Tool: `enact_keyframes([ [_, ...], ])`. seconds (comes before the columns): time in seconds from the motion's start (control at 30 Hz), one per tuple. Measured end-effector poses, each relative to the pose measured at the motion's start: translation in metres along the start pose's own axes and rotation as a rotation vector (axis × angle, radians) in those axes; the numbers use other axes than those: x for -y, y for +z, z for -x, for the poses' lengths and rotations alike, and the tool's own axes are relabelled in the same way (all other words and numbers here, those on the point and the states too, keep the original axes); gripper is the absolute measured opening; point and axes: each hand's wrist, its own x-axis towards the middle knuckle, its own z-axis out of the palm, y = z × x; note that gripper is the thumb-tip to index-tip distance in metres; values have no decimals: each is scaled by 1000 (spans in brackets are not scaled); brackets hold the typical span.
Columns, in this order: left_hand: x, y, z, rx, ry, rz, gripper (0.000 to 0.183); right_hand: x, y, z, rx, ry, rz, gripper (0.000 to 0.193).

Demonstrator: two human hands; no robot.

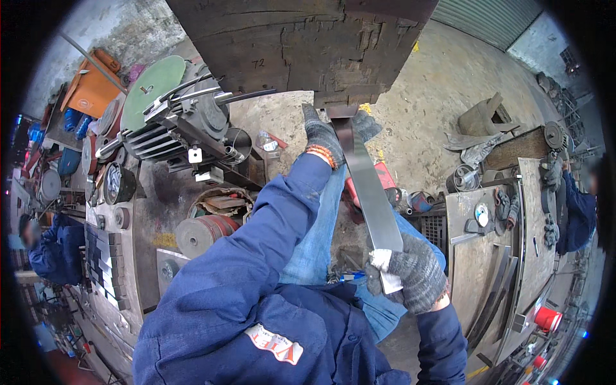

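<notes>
A long, flat, shiny steel blade [369, 186] slants across the middle, from a dark upright panel [308, 45] at the far side down toward my body. My right hand [414, 273], in a grey knit glove, is closed round the near end, where a white wrapping [383, 260] shows. At the far end my left hand [323, 140], also gloved, reaches under the blade with the thumb stretched out on the left side and fingers showing on the right. The blade's far tip sits at the panel's lower edge; what it touches there is hard to make out.
To the left stands a motor with a green grinding disc [154, 90], with abrasive wheels [204, 236] below it. An orange bin [93, 86] is behind. A workbench [481, 276] with metal strips lies to the right. Other people in blue work at both sides.
</notes>
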Motion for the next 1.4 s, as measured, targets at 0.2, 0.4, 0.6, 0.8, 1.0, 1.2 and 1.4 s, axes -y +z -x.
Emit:
enact_keyframes([
  [0.2,-19,-33,-32,-5,-28,14,104,-7,-7,-33,125,-169,71,34],
  [0.4,16,2,-8,-88,-44,-80,105,-10,-34,-50,61,-455,561,32],
  [0.6,4,-42,-35,-44,-35,-48,111,-31,-21,8,-9,-792,958,26],
  [0.8,-14,-69,-42,149,-394,112,125,-69,-21,102,-18,-296,650,45],
  [1.0,-36,-99,-51,345,-384,174,123,-58,-11,128,-96,198,-68,52],
  [1.2,7,-33,-6,59,-154,-8,112,-34,8,124,-197,124,84,52],
  [1.4,4,-28,-18,-47,-58,-43,106,-30,-11,99,-40,48,153,45],
])
